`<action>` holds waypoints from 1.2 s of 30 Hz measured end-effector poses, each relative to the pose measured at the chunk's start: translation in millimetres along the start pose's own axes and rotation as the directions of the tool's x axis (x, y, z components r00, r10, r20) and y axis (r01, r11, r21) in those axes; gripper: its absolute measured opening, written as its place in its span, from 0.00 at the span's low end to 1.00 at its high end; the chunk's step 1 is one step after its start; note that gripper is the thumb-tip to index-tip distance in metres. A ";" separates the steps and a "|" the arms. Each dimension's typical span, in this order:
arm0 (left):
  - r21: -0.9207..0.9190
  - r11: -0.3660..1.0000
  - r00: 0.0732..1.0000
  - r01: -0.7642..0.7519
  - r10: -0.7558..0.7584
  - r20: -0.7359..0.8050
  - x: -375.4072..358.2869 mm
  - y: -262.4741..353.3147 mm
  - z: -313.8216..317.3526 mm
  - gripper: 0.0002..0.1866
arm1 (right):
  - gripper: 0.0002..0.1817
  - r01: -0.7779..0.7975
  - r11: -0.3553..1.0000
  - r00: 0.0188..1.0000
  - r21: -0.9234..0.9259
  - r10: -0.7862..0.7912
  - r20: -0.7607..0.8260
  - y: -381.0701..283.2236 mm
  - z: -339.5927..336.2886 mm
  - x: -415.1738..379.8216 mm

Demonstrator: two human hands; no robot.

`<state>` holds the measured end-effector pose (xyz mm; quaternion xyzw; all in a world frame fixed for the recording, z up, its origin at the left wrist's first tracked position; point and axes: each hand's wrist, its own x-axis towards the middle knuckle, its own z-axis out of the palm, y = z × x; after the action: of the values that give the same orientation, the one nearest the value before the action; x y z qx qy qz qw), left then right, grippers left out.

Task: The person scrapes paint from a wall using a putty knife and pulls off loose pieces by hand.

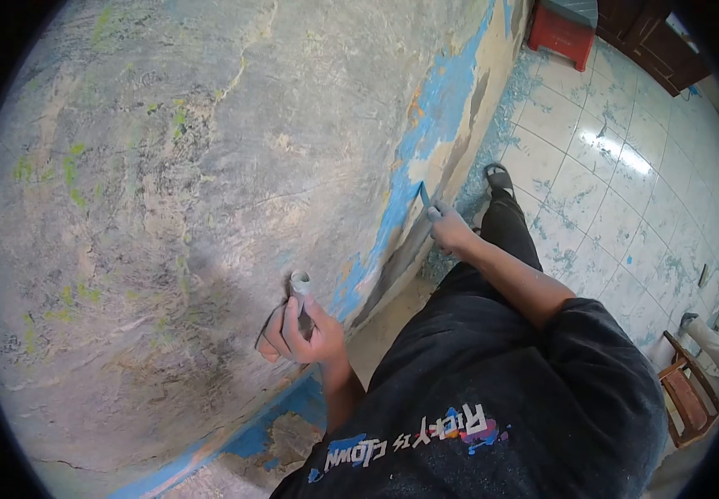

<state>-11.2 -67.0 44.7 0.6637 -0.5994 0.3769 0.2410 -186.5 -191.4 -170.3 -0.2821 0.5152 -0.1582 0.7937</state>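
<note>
My right hand (449, 229) is closed around a narrow scraper (424, 194). Its tip meets the wall at the edge of a strip of blue paint (447, 96), where pale patches show. Lower on the left, my left hand (305, 333) is near the bare grey wall (151, 208), thumb and fingers closed on a small pale grey piece with a round, hollow-looking end (299, 283). Whether that piece is fixed to the wall cannot be made out. Grey dust coats the fingers of both hands.
Paint flakes litter the white tiled floor (580, 187), thickest along the wall base. A red stool (561, 37) stands at the far end, near dark wooden furniture (655, 46). At right are a wooden chair (690, 391) and another person's leg (713, 345).
</note>
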 end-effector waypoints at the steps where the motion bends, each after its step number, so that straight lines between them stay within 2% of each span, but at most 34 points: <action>1: 0.009 1.000 1.000 -0.011 0.011 0.000 -0.1 0.5 0.6 0.12 | 0.16 0.009 0.999 0.999 -0.050 -0.010 -0.031 0.7 0.2 0.5; 4: -0.020 1.000 1.000 0.009 -0.009 -0.008 1.3 2.3 1.3 0.12 | 0.15 0.014 0.993 0.996 -0.113 -0.024 -0.083 7.5 -10.4 19.7; 10: -0.004 1.000 1.000 0.010 -0.010 0.007 -2.0 -0.8 -0.1 0.12 | 0.14 -0.067 0.998 0.998 0.013 0.067 -0.014 -6.4 -2.1 5.3; 13: 0.012 1.000 1.000 0.003 -0.003 0.012 0.9 1.1 -1.4 0.12 | 0.15 -0.178 0.974 0.983 0.139 0.183 -0.017 3.9 -20.0 40.5; 16: -0.053 0.998 0.999 0.031 -0.032 -0.017 -3.6 -1.2 2.8 0.11 | 0.14 -0.149 0.983 0.989 0.110 0.148 0.011 -7.0 -10.1 18.6; 19: 0.012 1.000 1.000 0.005 -0.005 0.004 -0.2 1.4 -0.2 0.11 | 0.14 -0.113 0.993 0.994 0.027 0.113 0.007 -9.9 -7.4 6.4; 22: -0.004 1.000 1.000 0.012 -0.012 -0.013 0.0 1.5 2.6 0.12 | 0.15 -0.104 0.994 0.993 -0.031 0.103 -0.053 11.7 -21.9 52.0; 25: -0.007 1.000 1.000 -0.014 0.013 -0.017 -0.5 -1.4 3.0 0.12 | 0.15 -0.049 0.992 0.998 -0.120 0.042 -0.055 2.1 -10.8 27.5; 31: -0.022 1.000 0.999 -0.008 0.007 -0.052 3.4 0.2 4.4 0.09 | 0.17 -0.104 0.994 0.990 -0.039 0.100 -0.095 6.3 -21.3 51.1; 34: 0.024 1.000 0.997 -0.019 0.020 -0.072 0.1 -2.9 3.5 0.08 | 0.21 0.023 0.976 0.996 -0.219 -0.041 -0.081 14.4 -10.9 35.3; 35: 0.009 1.000 0.998 -0.017 0.018 -0.066 -2.8 -4.2 3.0 0.09 | 0.21 0.370 0.722 0.852 -0.585 -0.515 -0.097 58.8 -9.4 51.7; 36: -0.008 1.000 0.998 -0.014 0.014 -0.063 -5.2 -6.1 4.0 0.11 | 0.20 0.384 0.718 0.856 -0.581 -0.512 -0.067 62.7 -7.4 33.2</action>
<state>-4.4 -65.9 38.9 0.6463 -0.5976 0.3971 0.2599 -181.8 -161.9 -235.1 -0.5942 0.5397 -0.2233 0.5531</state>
